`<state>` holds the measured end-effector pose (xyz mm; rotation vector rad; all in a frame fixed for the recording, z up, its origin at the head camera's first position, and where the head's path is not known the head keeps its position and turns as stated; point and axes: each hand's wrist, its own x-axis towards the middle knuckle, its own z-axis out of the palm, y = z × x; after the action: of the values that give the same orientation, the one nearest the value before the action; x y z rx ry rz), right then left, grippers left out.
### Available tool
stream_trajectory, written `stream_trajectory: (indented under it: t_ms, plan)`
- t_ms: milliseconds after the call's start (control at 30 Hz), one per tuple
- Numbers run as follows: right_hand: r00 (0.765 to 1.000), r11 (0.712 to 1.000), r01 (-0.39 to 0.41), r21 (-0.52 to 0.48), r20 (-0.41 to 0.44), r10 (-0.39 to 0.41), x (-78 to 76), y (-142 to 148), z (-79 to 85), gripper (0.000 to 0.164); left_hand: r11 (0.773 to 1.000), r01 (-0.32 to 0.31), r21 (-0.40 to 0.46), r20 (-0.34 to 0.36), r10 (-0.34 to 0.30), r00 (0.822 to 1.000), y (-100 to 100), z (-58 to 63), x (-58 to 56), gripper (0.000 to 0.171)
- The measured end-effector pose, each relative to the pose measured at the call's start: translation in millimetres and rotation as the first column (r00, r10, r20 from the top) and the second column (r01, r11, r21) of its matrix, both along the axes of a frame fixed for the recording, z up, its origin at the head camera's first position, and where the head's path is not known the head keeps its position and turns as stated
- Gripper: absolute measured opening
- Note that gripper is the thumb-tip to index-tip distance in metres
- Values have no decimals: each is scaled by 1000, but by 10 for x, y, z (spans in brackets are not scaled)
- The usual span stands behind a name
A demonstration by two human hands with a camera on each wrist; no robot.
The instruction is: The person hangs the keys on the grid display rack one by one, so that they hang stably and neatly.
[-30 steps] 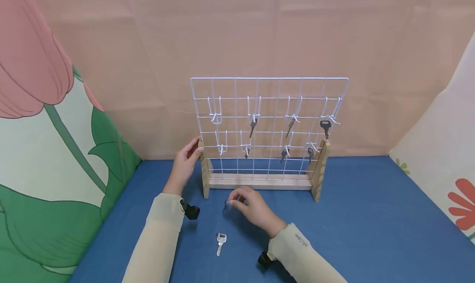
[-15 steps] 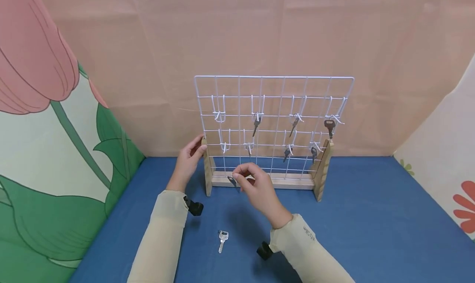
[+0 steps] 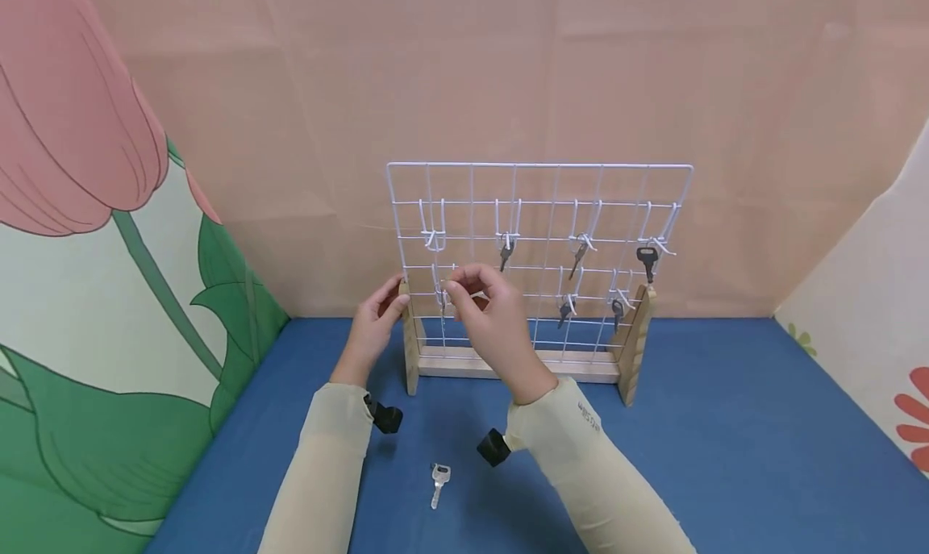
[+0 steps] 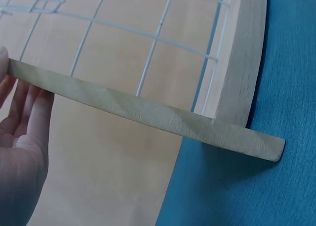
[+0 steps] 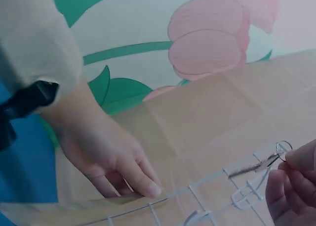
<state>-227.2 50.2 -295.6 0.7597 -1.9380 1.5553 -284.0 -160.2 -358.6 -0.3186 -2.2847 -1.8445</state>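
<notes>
My left hand [image 3: 372, 328] grips the top of the left wooden post [image 3: 410, 344] of a white wire grid rack [image 3: 540, 165], thumb and fingers at its two sides. In the right wrist view a small key [image 5: 252, 169] hangs on a metal ring [image 5: 284, 146], which my right hand [image 5: 296, 186] pinches between thumb and forefinger. That hand is in front of the grid's lower left part, by a white hook [image 3: 438, 284]; in the head view it mostly hides the key. A silver key [image 3: 439, 475] lies on the blue tabletop [image 3: 726, 425].
Several dark keys hang on other hooks, such as the far-right upper key [image 3: 647, 260] and a lower key [image 3: 564, 310]. The upper left hook [image 3: 434, 239] bears no key. Behind the rack rises a tan backdrop [image 3: 290, 135]; a flower-painted panel [image 3: 174, 296] stands at left.
My right hand has lifted the key from low over the table, up past the rack's base, to the lower left hooks. My left hand keeps its hold on the post.
</notes>
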Motion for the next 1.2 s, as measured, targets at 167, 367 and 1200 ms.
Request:
stream_trajectory:
  t_ms: [167, 367, 1200]
  plan:
    - [989, 996, 80, 31, -128, -75, -119, -77, 113, 7, 1000, 7, 18, -1, -7, 1000, -8, -170, -100, 51]
    - [986, 994, 109, 9, -131, -107, -257, -121, 191, 7, 1000, 5, 13, -15, -5, 1000, 7, -218, -144, 52]
    - [979, 992, 0, -127, 201, 25, -144, -113, -86, 16, 998, -9, 55, -23, 10, 1000, -34, -207, -155, 53]
